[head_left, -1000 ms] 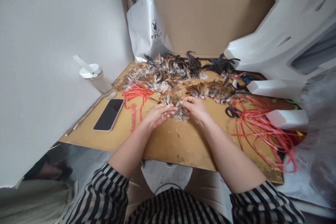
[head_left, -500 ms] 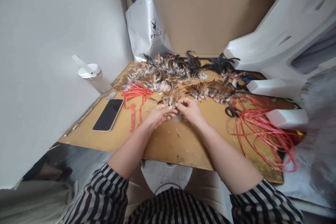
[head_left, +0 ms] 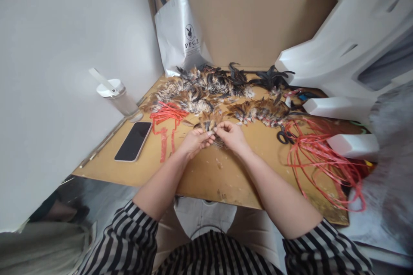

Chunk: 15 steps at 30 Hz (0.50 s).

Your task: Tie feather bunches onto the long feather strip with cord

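Note:
My left hand (head_left: 197, 141) is closed on a small bunch of brown feathers (head_left: 210, 119) at the middle of the table, its thumb near the quill ends. Close against it, my right hand (head_left: 232, 134) pinches at the same bunch with thumb and forefinger. Whether a thin strand runs between the fingertips is too small to tell. Just beyond my hands lie tied rows of brown and black feathers (head_left: 206, 84), and to the right of them another row of brown feathers (head_left: 260, 110).
Left of my hands are cut red strips (head_left: 167, 113), a phone (head_left: 133, 142) and a lidded cup (head_left: 118, 99). On the right lie black-handled scissors (head_left: 284, 136), tangled red plastic cord (head_left: 318, 159) and white foam blocks (head_left: 353, 145). A silver bag (head_left: 176, 30) stands at the back.
My right fingertips have shifted slightly left, nearer the left thumb. Both hands stay at the feather bunch; the things around have not moved.

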Tool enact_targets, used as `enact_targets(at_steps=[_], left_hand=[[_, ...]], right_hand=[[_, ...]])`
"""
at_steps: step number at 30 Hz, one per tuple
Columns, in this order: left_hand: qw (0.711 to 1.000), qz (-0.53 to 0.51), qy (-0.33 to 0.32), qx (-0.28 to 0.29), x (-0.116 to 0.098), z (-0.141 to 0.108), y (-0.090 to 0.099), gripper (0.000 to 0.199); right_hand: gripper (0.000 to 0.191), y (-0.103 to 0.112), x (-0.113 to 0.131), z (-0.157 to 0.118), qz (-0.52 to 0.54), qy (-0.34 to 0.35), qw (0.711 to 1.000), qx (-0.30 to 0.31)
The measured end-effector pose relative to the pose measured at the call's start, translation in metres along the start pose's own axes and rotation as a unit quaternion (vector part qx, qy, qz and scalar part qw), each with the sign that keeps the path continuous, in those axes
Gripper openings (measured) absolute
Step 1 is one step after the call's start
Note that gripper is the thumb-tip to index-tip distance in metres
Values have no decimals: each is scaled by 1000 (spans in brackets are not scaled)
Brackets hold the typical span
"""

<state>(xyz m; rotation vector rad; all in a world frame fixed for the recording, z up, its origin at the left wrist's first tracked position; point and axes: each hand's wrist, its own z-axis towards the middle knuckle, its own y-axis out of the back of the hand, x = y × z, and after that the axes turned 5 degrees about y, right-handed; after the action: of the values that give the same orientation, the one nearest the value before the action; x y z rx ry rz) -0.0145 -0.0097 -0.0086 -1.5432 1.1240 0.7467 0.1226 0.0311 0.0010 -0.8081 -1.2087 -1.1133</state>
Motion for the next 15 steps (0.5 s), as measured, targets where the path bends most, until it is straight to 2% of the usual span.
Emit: enact_targets(at_steps=[3,11,15], left_hand=[[1000,7,-10,-12,-1,-1,-2,21],[1000,-13,-14,-16,-1,-1,-4,22],[999,-47,-21,-16,0,2,-1,21]], right_hand=[[23,-1,3,1,65,-40,997,1],[25,-5,4,0,88,-38,995,-15],[26,-8,8,-4,122,-80,989,-12]])
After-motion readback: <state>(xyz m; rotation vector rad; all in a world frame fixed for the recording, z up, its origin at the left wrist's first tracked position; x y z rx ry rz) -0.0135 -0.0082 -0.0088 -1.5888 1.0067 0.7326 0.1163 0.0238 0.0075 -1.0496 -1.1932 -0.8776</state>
